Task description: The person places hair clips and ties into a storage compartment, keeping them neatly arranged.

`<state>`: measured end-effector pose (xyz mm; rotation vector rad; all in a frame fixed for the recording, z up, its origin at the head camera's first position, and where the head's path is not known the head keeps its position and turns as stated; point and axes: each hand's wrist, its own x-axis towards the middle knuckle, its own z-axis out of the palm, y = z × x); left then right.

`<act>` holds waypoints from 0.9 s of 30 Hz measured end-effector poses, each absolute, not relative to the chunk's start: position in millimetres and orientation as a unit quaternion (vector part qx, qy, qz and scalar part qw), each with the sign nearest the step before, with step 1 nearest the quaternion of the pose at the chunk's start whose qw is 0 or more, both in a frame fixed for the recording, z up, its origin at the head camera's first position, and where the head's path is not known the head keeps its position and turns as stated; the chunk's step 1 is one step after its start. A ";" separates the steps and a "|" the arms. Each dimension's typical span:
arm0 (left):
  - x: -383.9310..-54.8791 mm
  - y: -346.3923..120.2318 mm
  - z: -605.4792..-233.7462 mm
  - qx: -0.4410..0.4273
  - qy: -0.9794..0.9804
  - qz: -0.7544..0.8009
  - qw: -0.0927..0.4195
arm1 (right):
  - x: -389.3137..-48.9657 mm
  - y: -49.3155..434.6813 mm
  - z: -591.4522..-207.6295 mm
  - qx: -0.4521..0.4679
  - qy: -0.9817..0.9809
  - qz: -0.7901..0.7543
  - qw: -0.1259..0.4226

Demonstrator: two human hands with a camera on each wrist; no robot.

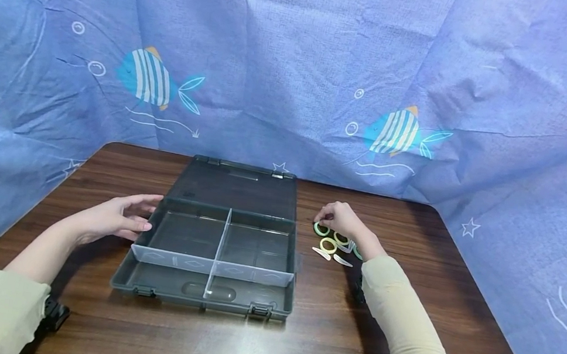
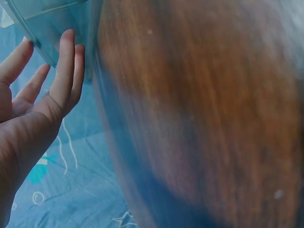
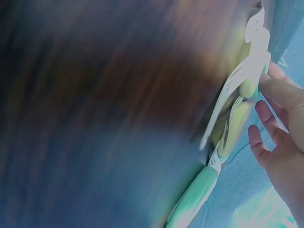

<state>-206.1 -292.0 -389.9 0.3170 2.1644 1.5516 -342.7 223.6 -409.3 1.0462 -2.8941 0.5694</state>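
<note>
A grey see-through storage box lies with its lid folded back. My left hand rests at the box's left wall, fingers spread and loosely bent; in the left wrist view its fingertips touch the clear side. Right of the box, my right hand pinches a green hair tie between thumb and forefinger. Beside that hand lie yellow hair ties, another green hair tie and several white hair clips, partly overlapping.
Pale dividers split the box into compartments, with latches along its front. It all stands on a dark wooden table. A blue fish-print cloth hangs behind the table and at its sides.
</note>
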 end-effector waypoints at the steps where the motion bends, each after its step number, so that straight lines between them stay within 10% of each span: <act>1: -205.9 -292.0 -389.9 0.113 0.786 0.564 0.228 | -342.7 223.0 -408.4 0.329 -0.925 0.189 0.003; 27: -208.6 -287.8 -385.5 0.107 0.785 0.560 0.243 | -315.1 183.4 -354.3 0.333 -0.913 0.237 0.003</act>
